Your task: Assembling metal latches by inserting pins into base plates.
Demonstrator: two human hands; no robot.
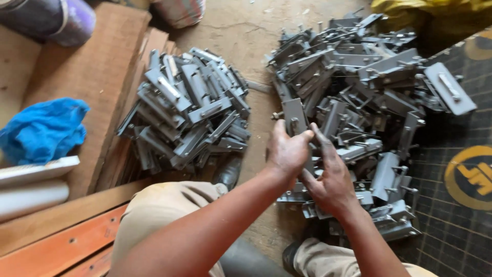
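Both hands meet over the right-hand heap of grey metal brackets (359, 87) on the floor. The left hand (287, 151) fingers clamp a flat grey metal bracket (294, 117); the right hand (330, 179) fingers curl closed beside it, their hold hidden.

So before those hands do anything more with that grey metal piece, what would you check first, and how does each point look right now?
1. Both hands on the piece: left hand and right hand meet on a grey bracket. Ok.
2. Grip firm: fingers wrap it, but how tightly is hidden. Cannot tell.
3. Bracket free of the right pile: its lower part is hidden behind the hands. Cannot tell.
4. Sorted left pile apart from the loose one: bare floor lies between. Ok.
5. Fingers away from protruding bolts: bolts stick out all around the hands. Not ok.
6. Blue cloth out of the way: lies far left on the boards. Ok.
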